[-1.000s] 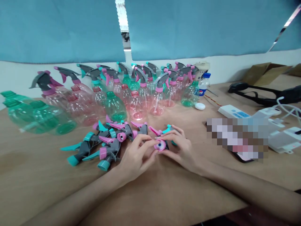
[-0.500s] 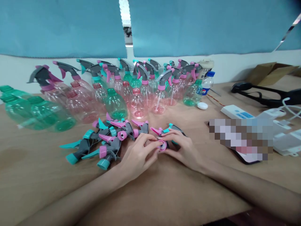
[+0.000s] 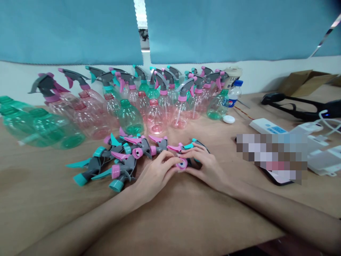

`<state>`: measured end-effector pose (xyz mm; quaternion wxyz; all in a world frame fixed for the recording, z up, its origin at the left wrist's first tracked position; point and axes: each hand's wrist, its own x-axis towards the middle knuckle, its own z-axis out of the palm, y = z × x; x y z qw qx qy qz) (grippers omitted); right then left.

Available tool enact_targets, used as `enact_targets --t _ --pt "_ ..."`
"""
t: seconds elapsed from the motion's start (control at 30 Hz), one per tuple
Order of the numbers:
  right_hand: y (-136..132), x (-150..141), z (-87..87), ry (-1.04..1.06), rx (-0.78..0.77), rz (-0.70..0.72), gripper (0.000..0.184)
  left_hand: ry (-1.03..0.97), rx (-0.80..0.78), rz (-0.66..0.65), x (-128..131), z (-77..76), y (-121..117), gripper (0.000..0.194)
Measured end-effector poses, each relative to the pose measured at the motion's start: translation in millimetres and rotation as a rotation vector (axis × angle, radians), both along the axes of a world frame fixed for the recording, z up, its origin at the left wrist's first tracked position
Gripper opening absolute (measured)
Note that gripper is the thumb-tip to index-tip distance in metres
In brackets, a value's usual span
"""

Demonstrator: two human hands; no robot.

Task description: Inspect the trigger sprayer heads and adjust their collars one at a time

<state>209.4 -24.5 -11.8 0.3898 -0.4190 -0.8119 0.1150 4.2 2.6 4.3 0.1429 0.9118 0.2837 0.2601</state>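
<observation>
Both hands meet over a spray trigger head with a pink collar (image 3: 181, 164), the collar's opening turned toward me. My left hand (image 3: 156, 175) grips the collar from the left with bent fingers. From the other side my right hand (image 3: 210, 169) closes on the same trigger head, its thumb under the collar. Fingers hide most of the grey body. Beside my left hand lies a pile of loose grey trigger heads (image 3: 129, 165) with pink or turquoise levers and collars. A turquoise-levered trigger head (image 3: 200, 144) lies just behind my right hand.
Pink and green clear bottles stand behind, some uncapped like the green bottle (image 3: 130, 117), others with sprayers like the pink bottle (image 3: 179, 115). To the right are a phone (image 3: 283, 180), a power strip (image 3: 268, 126), a white oval object (image 3: 228, 119), a Pepsi bottle (image 3: 234, 94) and a cardboard box (image 3: 301, 83).
The view has shifted slightly. The collar's opening now faces me a little more squarely, with a dark centre showing. Both hands keep their hold on the trigger head.
</observation>
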Motion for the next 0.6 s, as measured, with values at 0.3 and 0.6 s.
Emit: enact_targets --t 0.3,0.6 --pt "-0.5 -0.7 0.7 -0.008 0.004 -0.024 0.018 0.035 -0.012 0.018 1.1 1.9 -1.0 0.017" --pt "0.8 0.3 -3.5 -0.048 0.009 -0.006 0.018 0.078 0.018 0.002 2.3 -3.2 -1.0 0.018"
